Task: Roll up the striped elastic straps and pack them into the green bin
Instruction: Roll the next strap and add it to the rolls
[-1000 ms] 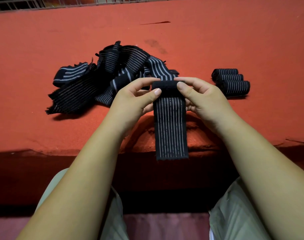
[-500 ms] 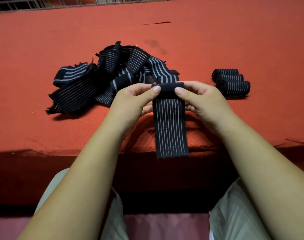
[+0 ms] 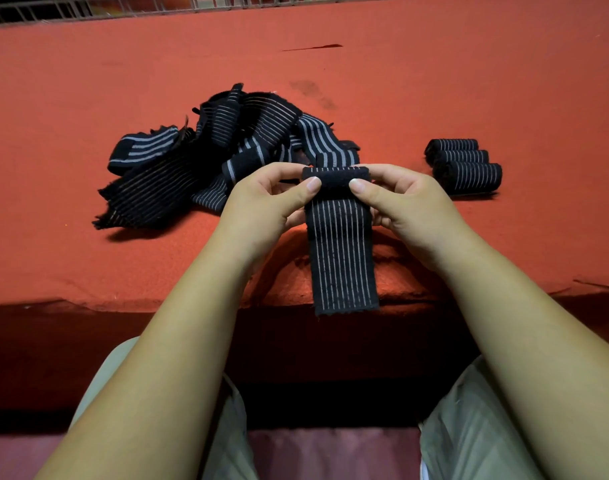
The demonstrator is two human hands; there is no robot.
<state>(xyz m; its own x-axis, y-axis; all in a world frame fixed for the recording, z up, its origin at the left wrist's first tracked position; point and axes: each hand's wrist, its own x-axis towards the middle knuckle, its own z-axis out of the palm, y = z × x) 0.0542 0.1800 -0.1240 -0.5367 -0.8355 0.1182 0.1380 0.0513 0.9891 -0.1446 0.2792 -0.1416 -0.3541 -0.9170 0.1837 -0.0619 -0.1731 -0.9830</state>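
A black strap with thin white stripes hangs over the near edge of the red table, its top end turned into a small roll. My left hand pinches the roll's left side with thumb on top. My right hand pinches its right side the same way. A loose pile of striped straps lies behind and left of my hands. Three rolled straps lie side by side to the right. No green bin is in view.
The red cloth-covered table stretches away to a wire grid along its far edge. A dark stain marks the cloth behind the pile. My knees in pale trousers are below the table edge.
The roll at the strap's top has grown by a turn. The hanging tail has shortened slightly, and both thumbs have moved closer together on the roll.
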